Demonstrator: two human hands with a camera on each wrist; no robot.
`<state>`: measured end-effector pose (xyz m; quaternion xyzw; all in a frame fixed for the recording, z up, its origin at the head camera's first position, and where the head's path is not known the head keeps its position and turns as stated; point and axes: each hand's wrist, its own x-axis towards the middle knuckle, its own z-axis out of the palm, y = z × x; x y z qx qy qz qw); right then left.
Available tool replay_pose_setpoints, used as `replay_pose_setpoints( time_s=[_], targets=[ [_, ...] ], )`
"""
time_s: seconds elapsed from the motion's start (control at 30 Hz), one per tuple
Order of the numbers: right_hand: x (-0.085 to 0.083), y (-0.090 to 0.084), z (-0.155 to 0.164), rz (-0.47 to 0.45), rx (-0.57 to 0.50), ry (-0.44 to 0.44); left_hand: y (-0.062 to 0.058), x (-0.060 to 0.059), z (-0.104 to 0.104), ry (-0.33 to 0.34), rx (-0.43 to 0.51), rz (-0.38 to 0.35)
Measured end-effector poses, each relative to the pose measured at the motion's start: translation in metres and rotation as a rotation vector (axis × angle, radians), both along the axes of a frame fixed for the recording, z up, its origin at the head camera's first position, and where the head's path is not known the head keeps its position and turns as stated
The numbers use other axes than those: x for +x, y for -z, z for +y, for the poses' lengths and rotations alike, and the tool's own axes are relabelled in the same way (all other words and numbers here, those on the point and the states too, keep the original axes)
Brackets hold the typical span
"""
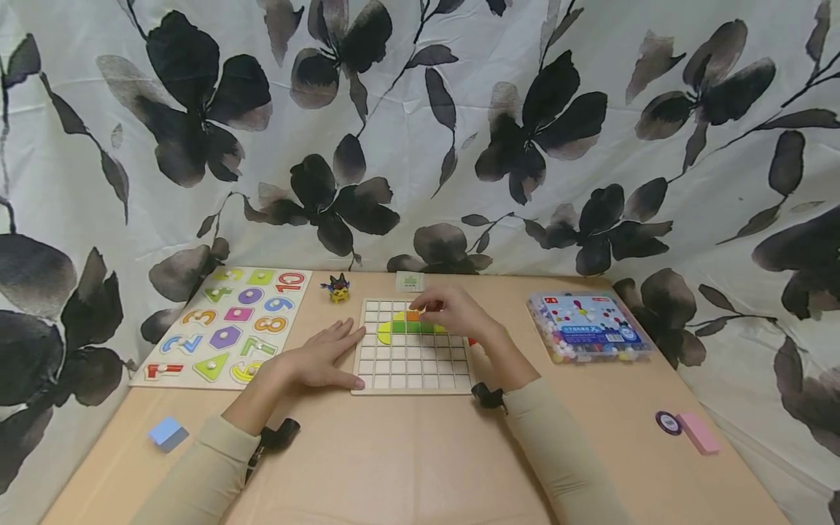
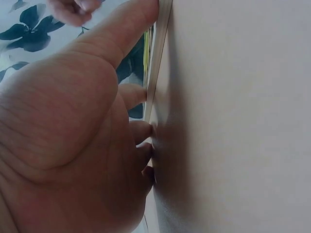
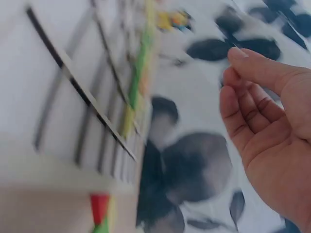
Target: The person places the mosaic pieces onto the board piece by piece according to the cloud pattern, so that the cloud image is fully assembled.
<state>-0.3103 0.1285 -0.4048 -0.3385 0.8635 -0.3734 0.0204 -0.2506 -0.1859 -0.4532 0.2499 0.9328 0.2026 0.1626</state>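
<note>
Grid board flat mid-table, steadied at its left edge by flat, relaxed left hand. Right hand over coloured tiles in upper rows; fingers loosely curled, nothing visibly held. Risk: sleeve drag dislodging seated tiles.

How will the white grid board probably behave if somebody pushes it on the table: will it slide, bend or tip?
The grid board looks flat and rigid, so it would probably slide rather than bend or tip. The left hand rests against its edge, perhaps because it shifts easily. The coloured tiles lying in its cells may jolt loose.
</note>
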Motion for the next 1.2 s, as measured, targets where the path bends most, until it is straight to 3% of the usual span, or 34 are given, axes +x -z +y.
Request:
replay_pose_setpoints(
  time_s=[0.13, 0.3, 0.63, 1.0, 1.2],
  targets=[
    [0.002, -0.008, 0.029, 0.003, -0.019, 0.077, -0.001, 0.001, 0.000, -0.001, 0.008, 0.000],
    [-0.005, -0.006, 0.060, -0.008, 0.020, 0.122, 0.000, 0.002, 0.000, -0.001, 0.010, 0.003],
    [-0.010, 0.004, 0.100, -0.167, 0.193, 0.283, -0.003, 0.001, 0.000, 0.000, 0.012, 0.003],
    [-0.014, 0.015, 0.122, -0.352, 0.290, 0.319, -0.003, 0.002, 0.001, -0.005, 0.017, -0.002],
    [-0.016, 0.019, 0.123, -0.347, 0.331, 0.266, -0.004, 0.002, 0.000, -0.005, 0.020, -0.003]
  ],
)
